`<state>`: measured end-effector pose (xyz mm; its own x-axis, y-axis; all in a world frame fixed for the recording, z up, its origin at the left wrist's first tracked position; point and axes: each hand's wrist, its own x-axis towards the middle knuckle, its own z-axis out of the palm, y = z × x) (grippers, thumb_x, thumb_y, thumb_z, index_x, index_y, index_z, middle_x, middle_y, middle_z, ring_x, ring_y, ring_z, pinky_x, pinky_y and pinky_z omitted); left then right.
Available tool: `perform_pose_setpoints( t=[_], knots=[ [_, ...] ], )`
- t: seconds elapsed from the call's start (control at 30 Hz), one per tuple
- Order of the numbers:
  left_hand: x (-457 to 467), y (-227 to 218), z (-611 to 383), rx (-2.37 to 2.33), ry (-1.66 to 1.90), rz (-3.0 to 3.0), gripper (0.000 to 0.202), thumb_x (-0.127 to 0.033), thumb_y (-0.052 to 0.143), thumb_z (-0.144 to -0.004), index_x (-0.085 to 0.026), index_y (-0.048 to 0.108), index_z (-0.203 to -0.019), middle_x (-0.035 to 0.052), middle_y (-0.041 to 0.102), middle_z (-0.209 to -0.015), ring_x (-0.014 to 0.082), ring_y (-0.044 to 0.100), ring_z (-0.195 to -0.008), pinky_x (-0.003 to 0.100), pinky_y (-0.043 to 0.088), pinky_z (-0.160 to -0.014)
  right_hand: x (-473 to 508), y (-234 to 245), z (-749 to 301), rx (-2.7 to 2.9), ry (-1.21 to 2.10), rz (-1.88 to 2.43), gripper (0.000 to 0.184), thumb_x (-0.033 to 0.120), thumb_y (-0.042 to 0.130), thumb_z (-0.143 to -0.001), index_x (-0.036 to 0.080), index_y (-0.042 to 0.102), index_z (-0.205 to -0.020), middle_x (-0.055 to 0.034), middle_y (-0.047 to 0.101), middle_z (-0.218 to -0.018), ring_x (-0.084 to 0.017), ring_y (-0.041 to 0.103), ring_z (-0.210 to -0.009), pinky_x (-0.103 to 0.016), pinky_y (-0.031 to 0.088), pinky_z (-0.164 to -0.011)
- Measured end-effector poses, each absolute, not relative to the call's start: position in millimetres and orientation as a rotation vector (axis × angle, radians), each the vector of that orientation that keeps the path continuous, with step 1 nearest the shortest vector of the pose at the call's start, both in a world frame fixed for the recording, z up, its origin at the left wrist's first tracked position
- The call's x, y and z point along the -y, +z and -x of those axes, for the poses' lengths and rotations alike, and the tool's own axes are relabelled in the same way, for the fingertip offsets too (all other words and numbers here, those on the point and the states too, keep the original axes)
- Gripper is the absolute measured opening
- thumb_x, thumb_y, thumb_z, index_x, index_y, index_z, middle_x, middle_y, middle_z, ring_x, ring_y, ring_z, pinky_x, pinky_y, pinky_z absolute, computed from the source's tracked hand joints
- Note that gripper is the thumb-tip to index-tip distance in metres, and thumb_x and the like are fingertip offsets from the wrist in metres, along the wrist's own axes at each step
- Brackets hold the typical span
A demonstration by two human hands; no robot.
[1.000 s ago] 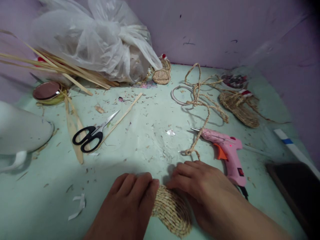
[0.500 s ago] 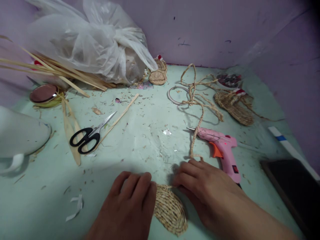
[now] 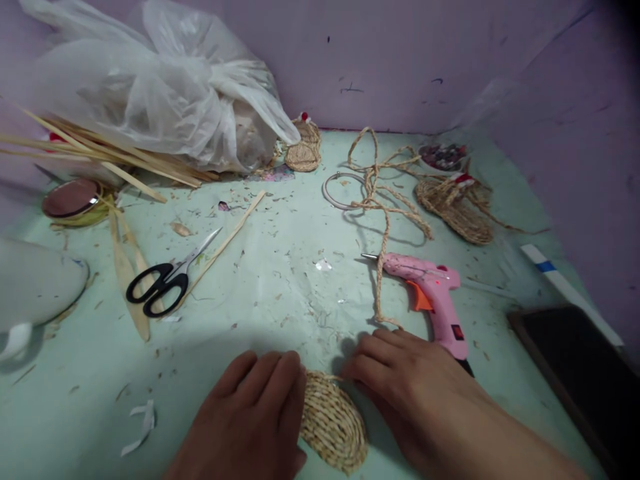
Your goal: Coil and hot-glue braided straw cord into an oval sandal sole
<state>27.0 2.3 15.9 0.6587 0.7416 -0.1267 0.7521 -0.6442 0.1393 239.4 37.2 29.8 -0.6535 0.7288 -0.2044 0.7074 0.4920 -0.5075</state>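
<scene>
Left hand, fingers curled closed, pins the woven oval just right of it; right hand, seemingly pinching the braid, should keep even tension along the rim

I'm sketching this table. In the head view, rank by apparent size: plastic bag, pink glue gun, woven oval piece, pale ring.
1. Plastic bag
2. Pink glue gun and woven oval piece: unsure, since the piece lies nearer the camera and the left hand partly covers it
3. Pale ring
</scene>
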Motion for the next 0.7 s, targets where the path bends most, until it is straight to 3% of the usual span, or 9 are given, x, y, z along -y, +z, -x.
perform_pose_setpoints(
  t=[0.27,0.57,0.7],
  knots=[
    [-3,14,-24,-1.204,-0.076,-2.638,0.038,-0.021,0.047,-0.082,-0.023,0.051,-0.12,0.0027,0.066,-0.111,0.0238,0.06,-0.095,0.041,0.042,-0.081,-32,29,-240,2.662,0.854,1.343,0.025,0.007,0.053,-0.064,0.023,0.06,-0.081,-0.0001,0.064,-0.077,-0.018,0.058,-0.069,-0.03,0.044,-0.062],
    [-8,22,-30,-1.248,-0.149,-2.474,0.042,-0.016,0.049,-0.078,-0.029,0.054,-0.118,0.0018,0.066,-0.103,0.0248,0.058,-0.092,0.045,0.04,-0.081,-29,30,-239,2.659,0.918,1.425,0.022,0.007,0.054,-0.064,0.025,0.059,-0.077,0.0017,0.062,-0.078,-0.019,0.057,-0.07,-0.031,0.043,-0.059],
    [-5,19,-30,-1.29,-0.059,-2.563,0.04,-0.017,0.049,-0.077,-0.026,0.057,-0.115,0.0042,0.066,-0.1,0.0248,0.056,-0.089,0.043,0.039,-0.08,-26,27,-238,2.675,0.914,1.412,0.022,0.008,0.054,-0.065,0.025,0.06,-0.078,0.0017,0.063,-0.078,-0.02,0.057,-0.072,-0.032,0.043,-0.061]
  ],
)
